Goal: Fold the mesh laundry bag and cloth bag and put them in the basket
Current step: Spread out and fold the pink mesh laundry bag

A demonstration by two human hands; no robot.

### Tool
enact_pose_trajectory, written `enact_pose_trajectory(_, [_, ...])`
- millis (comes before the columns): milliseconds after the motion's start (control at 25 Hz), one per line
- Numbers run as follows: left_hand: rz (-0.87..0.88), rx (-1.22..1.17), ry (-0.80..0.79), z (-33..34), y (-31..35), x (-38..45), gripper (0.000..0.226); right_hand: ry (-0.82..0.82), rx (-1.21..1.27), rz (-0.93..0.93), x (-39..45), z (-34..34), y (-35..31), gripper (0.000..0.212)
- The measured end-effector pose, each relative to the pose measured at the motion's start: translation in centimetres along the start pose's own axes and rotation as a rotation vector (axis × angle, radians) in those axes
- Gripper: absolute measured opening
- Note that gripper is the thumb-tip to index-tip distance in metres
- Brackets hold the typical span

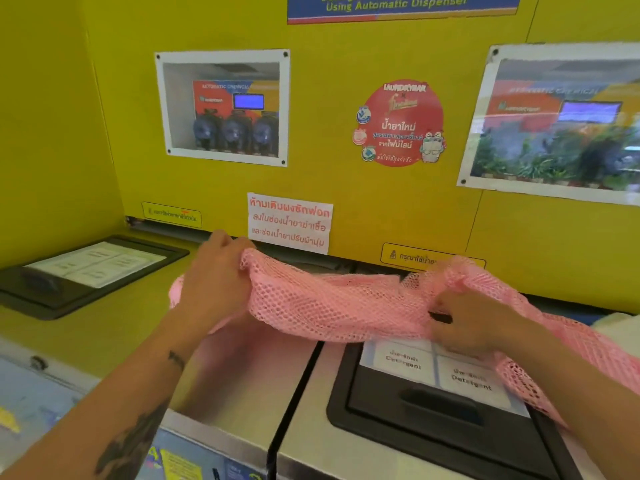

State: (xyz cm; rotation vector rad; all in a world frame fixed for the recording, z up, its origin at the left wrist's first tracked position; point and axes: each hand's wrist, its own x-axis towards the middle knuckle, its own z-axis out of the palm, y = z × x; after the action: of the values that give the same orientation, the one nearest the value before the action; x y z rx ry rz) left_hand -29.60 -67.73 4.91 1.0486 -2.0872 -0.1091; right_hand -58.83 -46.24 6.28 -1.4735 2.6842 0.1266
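Note:
A pink mesh laundry bag (pixel 325 303) hangs stretched between my two hands, a little above the tops of two washing machines. My left hand (pixel 214 282) grips its left end, bunched in the fist. My right hand (pixel 464 317) pinches the mesh near the right side, and the rest of the bag trails down past my right forearm to the lower right. A pale cloth (pixel 616 323) shows at the right edge behind the mesh; I cannot tell whether it is the cloth bag. No basket is in view.
A black detergent drawer lid (pixel 433 407) with white labels lies under the bag on the right machine. Another black lid (pixel 79 275) sits on the left machine. A yellow wall panel (pixel 329 81) with posters and stickers rises right behind the machines.

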Motion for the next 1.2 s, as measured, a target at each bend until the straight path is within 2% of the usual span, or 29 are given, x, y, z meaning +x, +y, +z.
enact_pose_trajectory(80, [0.019, 0.095, -0.358, -0.4, -0.1, -0.3, 0.066, 0.070, -0.016, 0.025, -0.2, 0.1, -1.3, 0.066])
enact_pose_trajectory(120, [0.042, 0.125, -0.521, -0.3, 0.2, -0.7, 0.077, 0.114, 0.045, -0.038, -0.1, 0.0, -2.5, 0.067])
enact_pose_trajectory(160, [0.062, 0.120, -0.634, -0.1, 0.8, -1.2, 0.085, 0.123, 0.130, -0.141, -0.4, -0.3, -4.2, 0.071])
enact_pose_trajectory(200, [0.090, 0.089, -0.681, 0.0, 1.5, -1.6, 0.088, 0.081, 0.201, -0.249, -0.7, -0.5, -5.9, 0.074])
enact_pose_trajectory(320, [0.126, 0.009, -0.649, -0.1, 1.9, -2.1, 0.085, -0.083, 0.160, -0.414, -0.7, 0.4, -9.7, 0.064])
enact_pose_trajectory(400, [0.108, 0.047, -0.606, -0.5, 0.2, -2.2, 0.080, 0.011, 0.137, -0.431, -0.5, 0.5, -9.8, 0.044])
enact_pose_trajectory(520, [0.070, 0.063, -0.361, -2.1, -2.9, -1.7, 0.067, 0.234, 0.331, -0.379, -1.4, -3.1, -8.0, 0.023])
enact_pose_trajectory(560, [0.052, 0.061, -0.288, -2.7, -3.6, -1.6, 0.066, 0.216, 0.404, -0.358, -1.7, -4.8, -6.8, 0.021])
enact_pose_trajectory(600, [0.034, 0.037, -0.252, -3.3, -4.1, -1.4, 0.065, 0.069, 0.501, -0.346, -2.1, -6.3, -5.6, 0.023])
enact_pose_trajectory(640, [-0.001, -0.015, -0.254, -3.8, -4.5, -1.3, 0.060, -0.155, 0.620, -0.339, -2.5, -7.5, -4.8, 0.033])
enact_pose_trajectory(680, [-0.056, -0.109, -0.289, -4.0, -4.5, -1.3, 0.049, -0.284, 0.734, -0.331, -2.6, -8.1, -4.4, 0.052])
enact_pose_trajectory(720, [-0.099, -0.237, -0.339, -4.1, -4.3, -1.4, 0.038, -0.304, 0.787, -0.312, -2.6, -8.1, -4.4, 0.065])
enact_pose_trajectory(760, [-0.114, -0.347, -0.357, -4.0, -4.0, -1.3, 0.036, -0.234, 0.754, -0.281, -2.3, -7.4, -4.7, 0.067])
enact_pose_trajectory(800, [-0.118, -0.425, -0.351, -4.0, -3.6, -1.3, 0.039, -0.146, 0.645, -0.255, -2.0, -6.5, -5.4, 0.059])
enact_pose_trajectory(880, [-0.112, -0.497, -0.318, -4.1, -2.5, -1.3, 0.041, -0.152, 0.385, -0.284, -1.2, -4.1, -7.1, 0.045])
enact_pose_trajectory(960, [-0.048, -0.341, -0.253, -3.7, -1.5, -1.3, 0.034, -0.279, 0.202, -0.388, -1.9, -2.5, -8.7, 0.043])
enact_pose_trajectory(1040, [0.092, -0.078, -0.181, -2.9, 0.0, -1.7, 0.034, -0.289, 0.092, -0.348, -2.2, -1.8, -8.6, 0.045])
enact_pose_trajectory(1080, [0.139, -0.006, -0.227, -2.6, 0.9, -2.1, 0.033, -0.297, 0.023, -0.295, -2.1, -1.6, -8.1, 0.047])
enact_pose_trajectory(1120, [0.161, 0.036, -0.348, -2.2, 1.8, -2.5, 0.035, -0.310, -0.047, -0.226, -1.9, -1.3, -7.3, 0.050])
enact_pose_trajectory(1200, [0.157, 0.181, -0.726, -1.0, 3.0, -3.6, 0.053, -0.288, -0.094, -0.107, -2.2, -0.9, -5.6, 0.062])
